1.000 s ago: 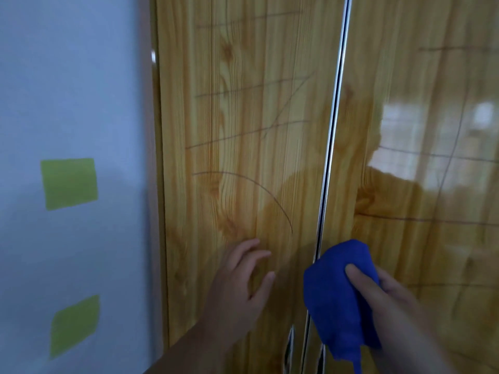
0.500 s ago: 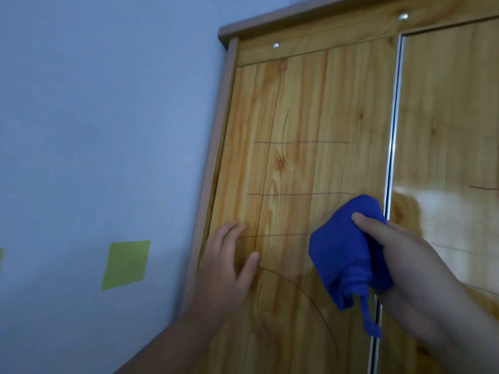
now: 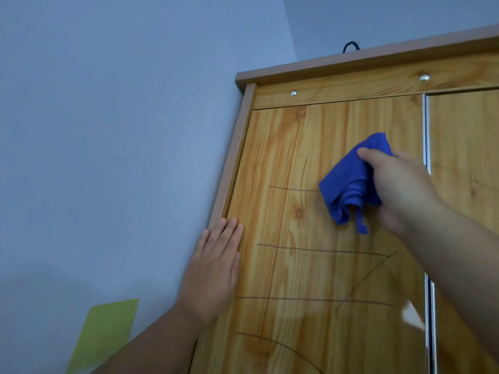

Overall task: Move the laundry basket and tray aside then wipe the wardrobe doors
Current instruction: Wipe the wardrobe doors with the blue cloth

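The right hand (image 3: 399, 190) grips a bunched blue cloth (image 3: 351, 184) against the left wardrobe door (image 3: 310, 265), right of frame centre. The left hand (image 3: 213, 271), fingers straight and together, lies flat on that door's left edge, lower centre.

Pale blue wall (image 3: 108, 130) bears a green paper note (image 3: 104, 336) low down.

The left door (image 3: 297, 211) of the wardrobe is glossy honey-yellow with orange-brown grain streaks and round knots. Thin dark drawn lines cross it: most level, one slanted, one curved near the lower edge. The cloth (image 3: 348, 184) is plain royal blue. The top board (image 3: 351, 63) is a duller reddish brown, the strip (image 3: 426, 125) between the doors silver. The wall (image 3: 108, 130) is pale blue-grey, and the paper note (image 3: 105, 336) on it yellow-green.
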### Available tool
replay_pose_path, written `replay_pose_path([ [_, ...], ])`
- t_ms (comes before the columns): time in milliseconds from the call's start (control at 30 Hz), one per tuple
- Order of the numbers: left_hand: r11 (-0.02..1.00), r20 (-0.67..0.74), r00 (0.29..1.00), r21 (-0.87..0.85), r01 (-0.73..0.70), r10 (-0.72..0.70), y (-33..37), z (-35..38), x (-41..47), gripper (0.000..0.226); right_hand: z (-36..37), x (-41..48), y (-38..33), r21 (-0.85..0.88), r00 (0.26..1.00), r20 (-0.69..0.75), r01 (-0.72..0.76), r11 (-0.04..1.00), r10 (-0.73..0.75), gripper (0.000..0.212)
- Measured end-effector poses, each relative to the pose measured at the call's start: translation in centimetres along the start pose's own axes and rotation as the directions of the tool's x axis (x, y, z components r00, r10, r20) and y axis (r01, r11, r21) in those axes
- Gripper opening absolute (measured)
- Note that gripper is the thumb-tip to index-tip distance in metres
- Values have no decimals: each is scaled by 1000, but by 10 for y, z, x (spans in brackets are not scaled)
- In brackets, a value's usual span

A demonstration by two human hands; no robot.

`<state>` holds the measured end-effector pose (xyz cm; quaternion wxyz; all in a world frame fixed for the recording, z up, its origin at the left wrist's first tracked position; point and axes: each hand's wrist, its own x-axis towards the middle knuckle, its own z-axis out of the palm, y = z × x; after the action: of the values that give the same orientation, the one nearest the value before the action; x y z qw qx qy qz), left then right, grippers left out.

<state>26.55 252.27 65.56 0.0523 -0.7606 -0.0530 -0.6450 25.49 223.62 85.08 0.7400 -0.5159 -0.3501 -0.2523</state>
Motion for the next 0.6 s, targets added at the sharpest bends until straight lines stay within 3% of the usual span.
replay_pose_path([
  [67, 1000, -21, 1000, 3, -14, 14, -4, 7, -2, 55, 15, 12, -8, -172, 972, -18, 227, 959, -233, 9],
  [100, 1000, -25, 999, 5, -20, 20, -5, 9, -2, 55, 23, 16, -9, -306, 923, 3, 368, 878, -386, 11],
  [167, 1000, -27, 999, 11, -28, 28, -6, 9, -2, 55, 44, 20, -4, -586, 769, 158, 578, 567, -620, 9],
  [200, 999, -29, 999, 14, -30, 31, -5, 9, -2, 54, 56, 20, 1, -696, 706, 275, 614, 372, -652, 8],
  [267, 999, -38, 999, 13, -34, 34, -4, 7, -2, 54, 79, 18, 14, -797, 689, 481, 601, 56, -543, 15],
  [333, 999, -58, 998, 4, -37, 37, -4, 6, -2, 54, 95, 16, 33, -772, 650, 618, 609, -183, -443, 20],
  [367, 999, -72, 997, -1, -41, 40, -3, 6, -1, 54, 100, 13, 42, -743, 612, 660, 620, -253, -437, 20],
  [467, 998, -95, 993, 8, -64, 64, -3, 6, 1, 61, 112, 2, 69, -662, 552, 732, 713, -230, -399, 27],
  [600, 997, -125, 990, -28, -66, 62, -3, 5, 3, 66, 116, -10, 91, -602, 563, 796, 774, -195, -222, 52],
])
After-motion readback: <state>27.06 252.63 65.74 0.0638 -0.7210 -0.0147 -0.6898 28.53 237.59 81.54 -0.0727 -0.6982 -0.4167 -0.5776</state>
